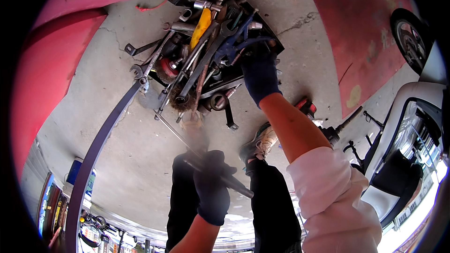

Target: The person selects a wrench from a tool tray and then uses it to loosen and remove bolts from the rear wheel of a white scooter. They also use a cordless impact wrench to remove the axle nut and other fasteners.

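My left hand (213,189), in a dark blue glove, is closed around a long tool with a thin metal shaft (176,133) and a thicker grey rear part. The tool slants above my legs, its thin end toward the tool pile. In a matching glove, my right hand (260,77) reaches into the right side of a black tray (274,37) heaped with tools. Its fingers are hidden among dark items, close beside blue-handled pliers (229,49). Also in the heap are a large open-ended wrench (206,58), a yellow-handled tool (201,28) and a wire brush (182,103).
A long purple-grey bar (101,143) runs down the left. Red panels (61,65) stand on the left and another red panel (356,42) on the right. A white scooter (403,140) is at right. A ring-ended tool (219,102) lies in front of the tray, near my shoes (263,140).
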`<action>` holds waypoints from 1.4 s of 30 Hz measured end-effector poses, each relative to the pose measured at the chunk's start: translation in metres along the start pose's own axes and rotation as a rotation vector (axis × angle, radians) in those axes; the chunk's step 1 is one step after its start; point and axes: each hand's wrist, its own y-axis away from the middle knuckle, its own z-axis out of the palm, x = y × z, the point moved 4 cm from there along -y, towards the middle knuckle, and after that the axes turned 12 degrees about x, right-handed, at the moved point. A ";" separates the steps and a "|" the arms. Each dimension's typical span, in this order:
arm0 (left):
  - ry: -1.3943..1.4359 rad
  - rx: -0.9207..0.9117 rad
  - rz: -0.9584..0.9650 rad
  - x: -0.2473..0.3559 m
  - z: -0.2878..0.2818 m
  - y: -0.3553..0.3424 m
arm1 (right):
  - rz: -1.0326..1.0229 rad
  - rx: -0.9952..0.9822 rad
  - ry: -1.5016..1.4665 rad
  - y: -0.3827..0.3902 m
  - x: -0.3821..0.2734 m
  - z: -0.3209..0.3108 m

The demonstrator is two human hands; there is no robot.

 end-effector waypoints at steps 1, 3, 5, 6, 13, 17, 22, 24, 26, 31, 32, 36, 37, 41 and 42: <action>0.004 -0.005 0.004 -0.002 0.001 0.002 | 0.013 -0.039 0.027 -0.001 -0.001 -0.001; 0.001 -0.022 0.012 -0.003 0.002 0.005 | -0.008 0.029 0.024 0.001 0.001 0.004; -0.001 -0.001 -0.005 0.000 0.002 0.005 | -0.013 0.068 -0.053 0.004 0.004 0.010; 0.005 0.012 -0.013 -0.001 0.003 0.004 | -0.021 0.077 -0.132 0.002 0.006 0.011; -0.008 -0.129 0.046 -0.011 -0.007 -0.002 | -0.014 0.015 -0.201 0.005 0.009 0.027; -0.012 -0.127 0.066 -0.012 -0.006 -0.002 | 0.091 -0.227 -0.160 -0.003 0.011 0.031; -0.051 -0.113 0.034 -0.021 -0.008 -0.001 | -0.237 -0.293 0.011 -0.033 0.052 -0.030; -0.047 -0.152 0.078 -0.024 -0.008 0.001 | -0.230 -0.399 -0.029 -0.054 0.072 -0.044; -0.018 -0.116 0.045 -0.026 -0.008 0.000 | -0.232 -0.423 -0.072 -0.066 0.080 -0.054; -0.018 0.017 -0.056 -0.017 0.003 0.003 | -0.241 -0.439 -0.153 -0.065 0.078 -0.051; -0.020 0.014 -0.053 -0.016 0.004 0.004 | -0.316 -0.383 -0.135 -0.062 0.074 -0.051; -0.037 -0.092 0.013 -0.021 -0.004 0.001 | -0.347 -0.297 -0.030 -0.061 0.069 -0.041; -0.039 -0.142 0.045 -0.022 -0.007 0.000 | -0.365 -0.249 -0.017 -0.059 0.065 -0.045; -0.019 -0.124 0.024 -0.021 -0.007 -0.003 | -0.299 -0.140 -0.030 -0.045 0.052 -0.052; -0.024 -0.117 0.024 -0.022 -0.006 -0.003 | -0.310 -0.354 0.017 -0.042 0.051 -0.059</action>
